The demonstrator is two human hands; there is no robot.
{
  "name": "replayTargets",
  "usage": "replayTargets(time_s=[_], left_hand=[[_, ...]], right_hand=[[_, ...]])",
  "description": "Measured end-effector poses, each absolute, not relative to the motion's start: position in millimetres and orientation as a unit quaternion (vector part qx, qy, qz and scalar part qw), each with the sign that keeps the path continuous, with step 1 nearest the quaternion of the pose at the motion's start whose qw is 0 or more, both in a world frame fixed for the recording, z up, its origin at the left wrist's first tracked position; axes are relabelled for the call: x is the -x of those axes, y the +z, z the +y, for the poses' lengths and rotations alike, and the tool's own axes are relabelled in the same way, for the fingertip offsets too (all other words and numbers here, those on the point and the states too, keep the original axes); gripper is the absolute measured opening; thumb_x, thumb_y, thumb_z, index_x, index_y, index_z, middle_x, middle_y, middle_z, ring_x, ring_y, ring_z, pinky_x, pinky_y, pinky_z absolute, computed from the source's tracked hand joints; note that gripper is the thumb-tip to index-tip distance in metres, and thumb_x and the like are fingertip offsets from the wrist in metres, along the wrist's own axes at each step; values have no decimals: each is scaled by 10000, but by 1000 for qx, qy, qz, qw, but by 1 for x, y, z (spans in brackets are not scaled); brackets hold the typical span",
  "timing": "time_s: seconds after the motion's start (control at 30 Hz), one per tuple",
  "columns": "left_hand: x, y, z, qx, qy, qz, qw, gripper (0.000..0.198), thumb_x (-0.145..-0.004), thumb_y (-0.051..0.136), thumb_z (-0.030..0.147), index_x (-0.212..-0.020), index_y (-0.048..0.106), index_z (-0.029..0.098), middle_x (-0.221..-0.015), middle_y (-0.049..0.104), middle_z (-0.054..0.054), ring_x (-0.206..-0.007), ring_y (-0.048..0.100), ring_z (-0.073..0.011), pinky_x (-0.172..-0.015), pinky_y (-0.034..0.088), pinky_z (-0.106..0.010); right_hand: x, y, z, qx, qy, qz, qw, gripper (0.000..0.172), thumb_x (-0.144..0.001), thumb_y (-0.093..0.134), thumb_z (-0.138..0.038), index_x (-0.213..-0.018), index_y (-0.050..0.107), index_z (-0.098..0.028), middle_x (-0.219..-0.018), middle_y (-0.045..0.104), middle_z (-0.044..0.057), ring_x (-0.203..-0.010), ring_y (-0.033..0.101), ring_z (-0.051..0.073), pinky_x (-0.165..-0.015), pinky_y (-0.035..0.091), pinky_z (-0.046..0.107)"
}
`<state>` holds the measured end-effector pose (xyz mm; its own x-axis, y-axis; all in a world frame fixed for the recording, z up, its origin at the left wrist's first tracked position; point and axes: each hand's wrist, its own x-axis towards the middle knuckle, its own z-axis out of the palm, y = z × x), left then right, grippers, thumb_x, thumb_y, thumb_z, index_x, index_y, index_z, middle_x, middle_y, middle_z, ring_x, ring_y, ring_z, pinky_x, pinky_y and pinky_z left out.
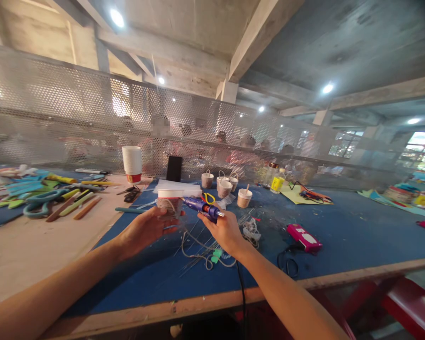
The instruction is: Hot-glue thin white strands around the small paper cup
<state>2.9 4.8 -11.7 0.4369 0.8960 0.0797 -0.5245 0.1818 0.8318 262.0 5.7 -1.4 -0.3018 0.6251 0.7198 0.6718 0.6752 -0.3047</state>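
A paper cup (170,194) with a white upper rim and cord wound around its lower part is held upright in my left hand (143,232), fingers wrapped around its side. My right hand (227,232) grips a purple hot glue gun (202,206), its nozzle pointing left at the cup's side; I cannot tell if the tip touches. Loose grey cord (201,249) hangs from the cup area and curls across the blue table top, over thin wires. Yellow-handled scissors (208,198) lie just behind the glue gun, partly hidden.
Small cord-wrapped cups (224,189) stand at the back. A paper cup stack (131,163) is at the left, near teal scissors (42,203) and clay tools. A pink box (304,237) lies right. A perforated metal screen (198,123) borders the table; people sit beyond it.
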Motion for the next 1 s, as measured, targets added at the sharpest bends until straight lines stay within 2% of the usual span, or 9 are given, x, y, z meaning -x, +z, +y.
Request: replayTargets(time_s=[0.53,0.73,1.0], left_hand=[[-3,-10,4,-409,481,224,742,377,-828,649,279,-1184,704,168,-1150,764,-120,-934,701,-230,-872,532,-347],[-2,-9,2,-402,483,222,746,397,-825,653,282,-1202,700,164,-1139,769,-140,-926,712,-240,-862,536,-357],[-3,-6,2,-400,481,214,750,403,-814,652,262,-1200,701,158,-1124,774,-148,-900,721,-243,-833,544,-357]], right_hand=[[-262,-2,6,393,-1,-809,438,282,-965,521,-440,-996,671,-203,-876,756,91,-776,718,232,-666,483,290],[-262,-2,7,403,-25,-807,431,327,-968,504,-464,-999,671,-185,-838,756,97,-719,719,237,-626,468,290],[-262,-2,6,400,-25,-807,434,303,-967,513,-448,-1004,671,-192,-828,754,83,-718,717,223,-634,476,281]])
